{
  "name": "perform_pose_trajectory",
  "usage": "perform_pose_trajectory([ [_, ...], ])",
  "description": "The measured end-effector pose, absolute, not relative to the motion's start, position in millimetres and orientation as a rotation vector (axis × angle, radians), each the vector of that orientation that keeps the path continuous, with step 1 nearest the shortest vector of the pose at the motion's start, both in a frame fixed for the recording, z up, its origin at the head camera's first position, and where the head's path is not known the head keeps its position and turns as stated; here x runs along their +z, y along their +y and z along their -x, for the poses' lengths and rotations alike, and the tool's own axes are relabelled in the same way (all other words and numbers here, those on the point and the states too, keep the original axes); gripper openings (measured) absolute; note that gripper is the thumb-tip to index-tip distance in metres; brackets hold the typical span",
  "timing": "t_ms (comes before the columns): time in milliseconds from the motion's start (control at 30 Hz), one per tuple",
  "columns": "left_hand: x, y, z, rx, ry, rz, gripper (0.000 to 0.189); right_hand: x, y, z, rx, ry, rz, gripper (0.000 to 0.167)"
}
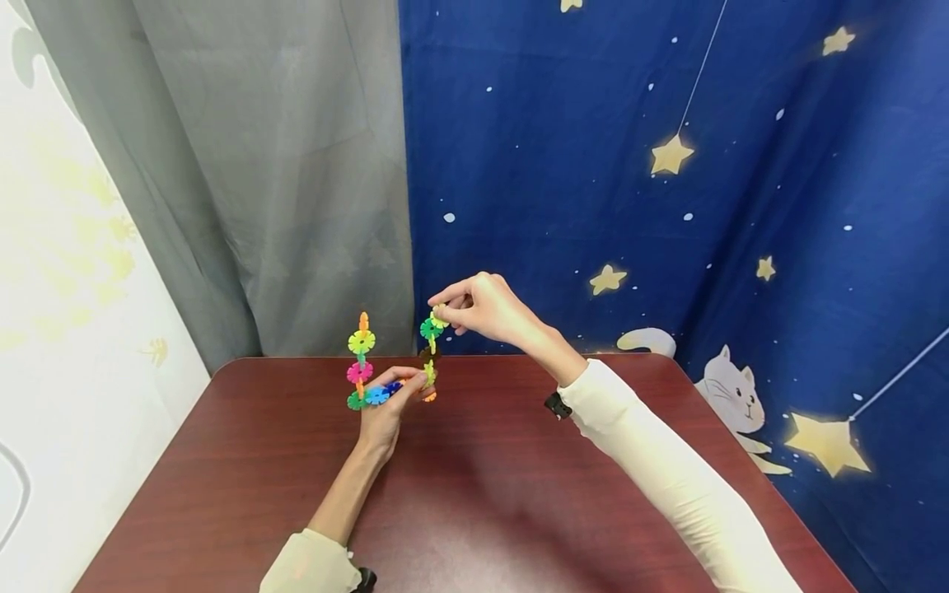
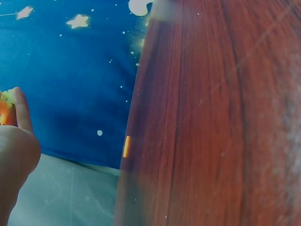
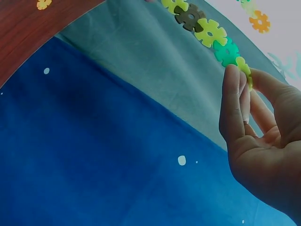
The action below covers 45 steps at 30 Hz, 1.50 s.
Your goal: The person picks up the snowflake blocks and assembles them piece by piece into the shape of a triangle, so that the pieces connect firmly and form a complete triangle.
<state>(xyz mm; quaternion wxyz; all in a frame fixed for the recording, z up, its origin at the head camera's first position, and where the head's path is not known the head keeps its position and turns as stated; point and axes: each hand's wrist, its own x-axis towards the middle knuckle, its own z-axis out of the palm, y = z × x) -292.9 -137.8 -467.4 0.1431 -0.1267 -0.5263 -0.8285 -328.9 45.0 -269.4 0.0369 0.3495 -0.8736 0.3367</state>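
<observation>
A U-shaped chain of interlocking plastic snowflake discs is held up over the far part of the table. My left hand (image 1: pixel 387 416) grips its bottom row, where a light blue disc (image 1: pixel 376 395) and a green disc (image 1: pixel 357 401) show; fingers hide part of that row. On the left, a column rises through a pink disc (image 1: pixel 359 372) and a yellow disc (image 1: pixel 362 342) to an orange tip. At the top of the right column, my right hand (image 1: pixel 485 309) pinches a yellow-green disc (image 3: pixel 243 71) between thumb and fingers. Below that disc are a green disc (image 3: pixel 227 51) and a dark brown disc (image 3: pixel 189 17).
The reddish-brown table (image 1: pixel 474 494) spreads beneath both hands. Behind its far edge hang a grey curtain (image 1: pixel 296 165) and a blue starry curtain (image 1: pixel 534 165). A small orange piece (image 2: pixel 126 146) shows at the table's edge in the left wrist view.
</observation>
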Motion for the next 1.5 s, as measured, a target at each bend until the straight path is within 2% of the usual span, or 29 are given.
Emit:
perform_pose_trajectory([
  [533,-474.9,-139.0,293.1,-2.258,-1.629,0.394,0.024,-260.4,49.8,328.5,0.861,-2.811,-1.068,0.019],
  [1500,-474.9,-133.9,292.2,-2.264,-1.608,0.324,0.026,-268.0,31.8,324.7,0.855,-2.795,-0.999,0.016],
])
